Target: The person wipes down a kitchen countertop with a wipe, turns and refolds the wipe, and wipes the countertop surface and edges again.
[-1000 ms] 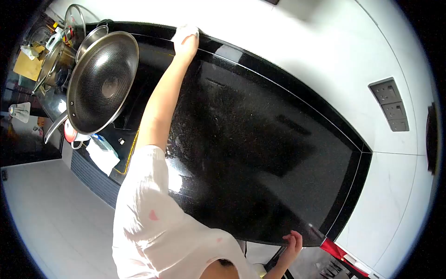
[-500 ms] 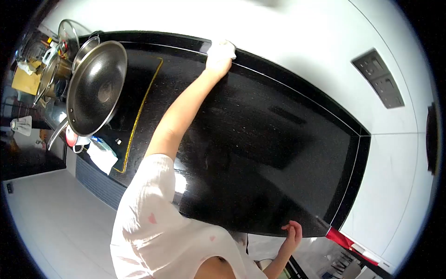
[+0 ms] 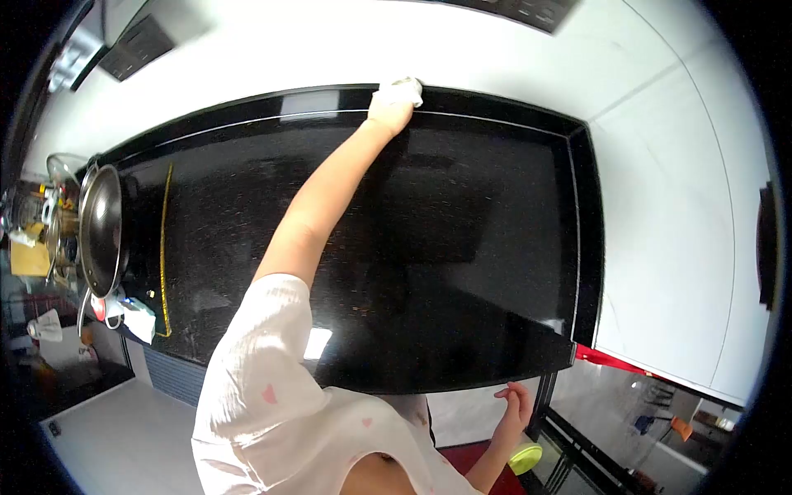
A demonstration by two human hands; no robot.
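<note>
My left hand (image 3: 391,115) is stretched out to the raised black border at the back of the glossy black countertop (image 3: 462,223). Its fingers are closed on a crumpled white cloth (image 3: 403,91), which sits against the border by the white wall. My right hand (image 3: 517,402) hangs just beyond the counter's front edge at the lower right, its fingers apart and loosely bent, holding nothing.
A large frying pan (image 3: 101,231) stands at the counter's far left, near a glass lid and other pots. Yellow tape (image 3: 163,247) marks the surface beside it. A white-and-blue packet (image 3: 139,318) lies near the pan. A green-yellow round object (image 3: 525,457) is below my right hand.
The view has swung, so the pan and tape appear farther left. My left hand has moved right along the back border with the cloth. My right hand stays near the front edge.
</note>
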